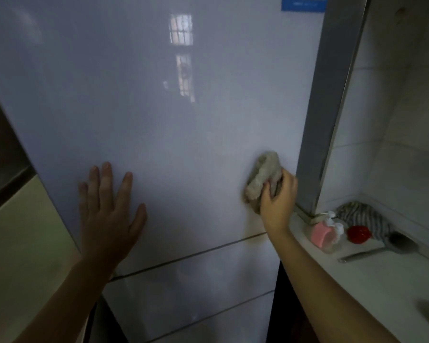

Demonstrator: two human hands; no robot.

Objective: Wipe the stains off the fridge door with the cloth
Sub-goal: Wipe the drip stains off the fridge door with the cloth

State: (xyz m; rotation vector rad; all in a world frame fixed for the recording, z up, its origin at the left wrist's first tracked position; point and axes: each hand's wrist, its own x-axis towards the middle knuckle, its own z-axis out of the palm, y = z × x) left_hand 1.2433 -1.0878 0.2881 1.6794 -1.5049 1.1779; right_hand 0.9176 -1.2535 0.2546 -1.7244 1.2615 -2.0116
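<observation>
The glossy pale fridge door [174, 125] fills most of the view, and I cannot make out any stain on it in the dim light. My left hand [109, 211] lies flat on the door's lower left part, fingers spread and straight. My right hand [278, 201] grips a bunched beige cloth [264, 174] and presses it against the door near its lower right edge. A seam below both hands separates this door from the lower drawers [196, 288].
A blue label [304, 3] sticks to the door's top right. The fridge's grey side panel [332, 107] meets a white counter [372, 276] holding a pink bottle [320, 233], a red item [358, 233], a striped cloth [364, 216] and a metal ladle [391, 246]. Cream cabinet [22, 243] at left.
</observation>
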